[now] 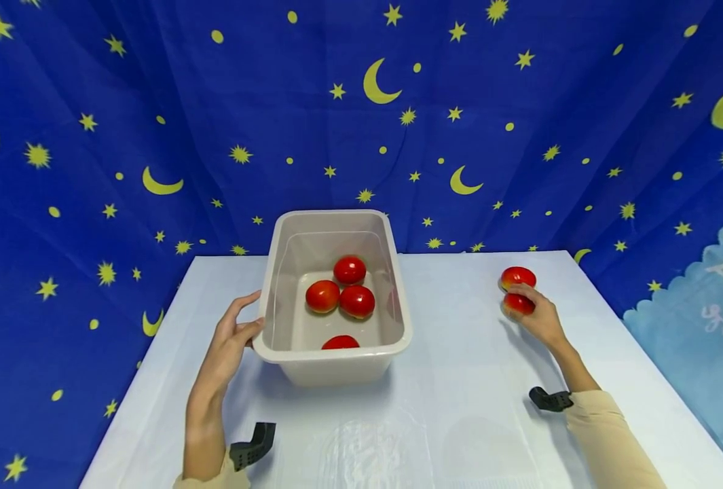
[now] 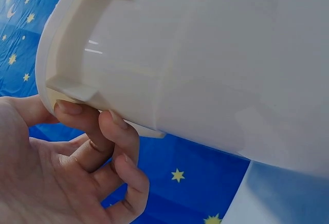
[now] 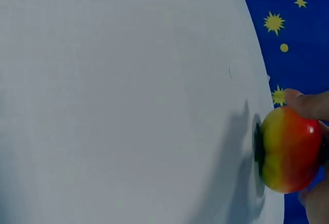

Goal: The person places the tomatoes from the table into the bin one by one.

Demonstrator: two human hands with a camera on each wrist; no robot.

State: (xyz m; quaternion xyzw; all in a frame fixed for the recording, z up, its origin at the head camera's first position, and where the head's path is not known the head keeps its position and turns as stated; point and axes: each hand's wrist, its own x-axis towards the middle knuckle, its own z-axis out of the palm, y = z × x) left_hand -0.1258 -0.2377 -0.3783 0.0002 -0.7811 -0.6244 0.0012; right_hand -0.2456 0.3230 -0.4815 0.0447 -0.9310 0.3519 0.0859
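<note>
At the far right of the tabletop (image 1: 459, 380), the right hand (image 1: 546, 324) is gripping the nearer red fruit (image 1: 517, 305) in curled fingers, likely needing an even hold to avoid nudging the farther red fruit (image 1: 518, 276), while the left hand (image 1: 225, 343) is holding the pale bin (image 1: 337, 372) by its left rim.

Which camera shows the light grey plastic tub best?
The head view: the rectangular light grey plastic tub shows almost whole there, with four red rounded fruits inside. The left wrist view shows only part of its outer wall and rim, held by the left hand. The right wrist view shows none.
</note>
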